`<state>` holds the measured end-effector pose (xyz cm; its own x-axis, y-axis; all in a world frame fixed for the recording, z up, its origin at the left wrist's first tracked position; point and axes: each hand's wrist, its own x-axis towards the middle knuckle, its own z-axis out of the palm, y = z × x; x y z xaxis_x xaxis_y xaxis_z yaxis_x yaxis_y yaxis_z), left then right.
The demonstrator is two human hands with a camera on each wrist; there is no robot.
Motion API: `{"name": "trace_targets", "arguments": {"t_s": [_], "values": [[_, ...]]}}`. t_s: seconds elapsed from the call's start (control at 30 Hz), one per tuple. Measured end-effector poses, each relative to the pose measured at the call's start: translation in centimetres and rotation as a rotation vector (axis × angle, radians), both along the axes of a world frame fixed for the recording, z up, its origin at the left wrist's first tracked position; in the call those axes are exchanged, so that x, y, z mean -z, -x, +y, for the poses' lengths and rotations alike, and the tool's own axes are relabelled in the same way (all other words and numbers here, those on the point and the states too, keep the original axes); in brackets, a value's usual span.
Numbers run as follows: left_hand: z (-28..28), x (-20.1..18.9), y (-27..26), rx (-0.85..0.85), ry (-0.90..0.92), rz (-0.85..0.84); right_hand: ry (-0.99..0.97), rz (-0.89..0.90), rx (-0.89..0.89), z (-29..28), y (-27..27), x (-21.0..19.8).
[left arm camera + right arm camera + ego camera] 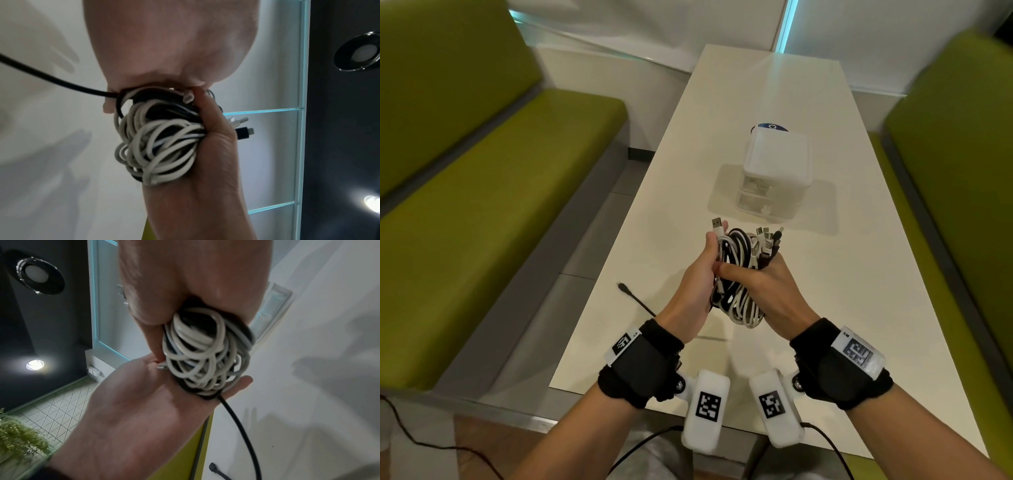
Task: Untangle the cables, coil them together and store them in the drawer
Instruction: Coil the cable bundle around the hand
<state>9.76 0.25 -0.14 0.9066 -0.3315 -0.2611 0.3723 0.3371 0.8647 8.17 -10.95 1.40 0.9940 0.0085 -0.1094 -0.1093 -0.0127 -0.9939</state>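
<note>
Both hands hold one coiled bundle of black and white cables (739,270) above the white table (842,274). My left hand (698,274) grips the bundle's left side, fingers curled near a USB plug (717,224) that sticks up. My right hand (770,284) clasps the right side, thumb laid across the coil. Several plugs (768,236) poke out at the top. One black cable tail (637,299) trails left from the bundle, its tip over the table's left edge. The wrist views show the coil (156,142) (205,356) squeezed between both palms. The small white drawer unit (774,161) stands beyond, both drawers shut.
Green benches (482,205) (955,171) flank the table on both sides. A blue and white round object (774,126) lies behind the drawer unit. Black wires (828,445) run down from the wrist cameras at the near edge.
</note>
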Motion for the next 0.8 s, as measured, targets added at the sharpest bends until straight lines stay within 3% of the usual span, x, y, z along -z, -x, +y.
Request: {"name": "trace_targets", "arguments": {"t_s": [0.23, 0.37, 0.57, 0.8], "values": [[1.1, 0.3, -0.2, 0.144, -0.170, -0.114, 0.039, 0.012, -0.005, -0.5, 0.2, -0.4], [0.6, -0.3, 0.3, -0.010, -0.171, -0.163, 0.012, 0.010, -0.017, -0.3, 0.1, -1.0], [0.6, -0.1, 0.7, -0.198, -0.131, -0.098, -0.003, 0.016, 0.067, -0.6, 0.1, -0.6], [2.6, 1.6, 1.7, -0.061, -0.250, 0.058, -0.062, 0.044, 0.128, -1.1, -0.1, -0.5]]}}
